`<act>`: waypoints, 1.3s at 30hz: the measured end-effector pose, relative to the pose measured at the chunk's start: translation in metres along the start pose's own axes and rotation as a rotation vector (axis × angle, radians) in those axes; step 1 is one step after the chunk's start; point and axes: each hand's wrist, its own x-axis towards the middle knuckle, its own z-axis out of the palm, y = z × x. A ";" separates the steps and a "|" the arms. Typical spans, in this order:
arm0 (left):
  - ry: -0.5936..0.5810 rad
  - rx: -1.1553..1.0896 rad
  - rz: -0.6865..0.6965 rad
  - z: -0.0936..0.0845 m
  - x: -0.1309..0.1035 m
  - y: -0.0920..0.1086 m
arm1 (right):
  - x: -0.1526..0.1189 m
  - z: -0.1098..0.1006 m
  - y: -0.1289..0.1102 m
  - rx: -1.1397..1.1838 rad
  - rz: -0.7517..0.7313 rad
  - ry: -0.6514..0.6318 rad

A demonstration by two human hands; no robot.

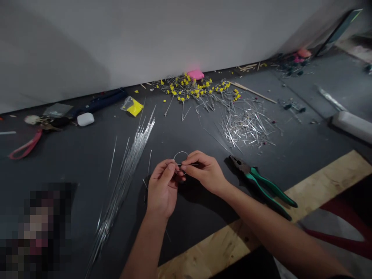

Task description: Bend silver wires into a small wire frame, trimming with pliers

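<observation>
A thin wire ring (180, 152) stands up between my two hands near the middle of the view, with straight wire ends crossing it. My left hand (164, 184) pinches its left side between thumb and fingers. On the right side, my right hand (205, 170) pinches the wire with thumb and forefinger, its fingertips close to those of the left. Part of the ring's lower edge is hidden behind the fingers. Left of my hands lies a long bundle of straight wires (128, 166). Pliers with green handles (261, 186) rest to the right.
Toward the wall are wire pieces with yellow tips (200, 91), a pink packet (196, 74) and a yellow packet (134, 107). Short cut wires (247, 126) lie in a pile behind the pliers. A white case (85, 119) sits left; a wooden board (322, 180) edges the front.
</observation>
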 end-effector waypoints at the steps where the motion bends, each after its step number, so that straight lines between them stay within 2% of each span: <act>1: 0.006 0.005 0.006 0.000 0.001 0.000 | 0.000 0.001 -0.001 0.012 0.007 -0.003; 6: 0.041 -0.012 0.023 -0.003 0.001 0.002 | -0.004 0.004 -0.005 0.127 0.059 0.023; 10: 0.066 -0.032 0.028 -0.004 0.000 0.004 | -0.005 0.005 -0.005 0.222 0.154 0.066; 17: 0.048 -0.016 0.051 0.000 0.001 0.002 | -0.002 0.005 0.000 0.392 0.232 0.064; 24: 0.047 0.017 0.104 -0.001 0.002 0.003 | 0.002 0.008 0.000 0.369 0.294 0.088; 30: 0.077 0.004 0.156 -0.002 0.003 0.001 | 0.008 0.014 0.005 0.337 0.282 0.113; 39: 0.074 -0.004 0.176 -0.003 0.002 0.000 | 0.006 0.012 0.006 0.281 0.179 0.056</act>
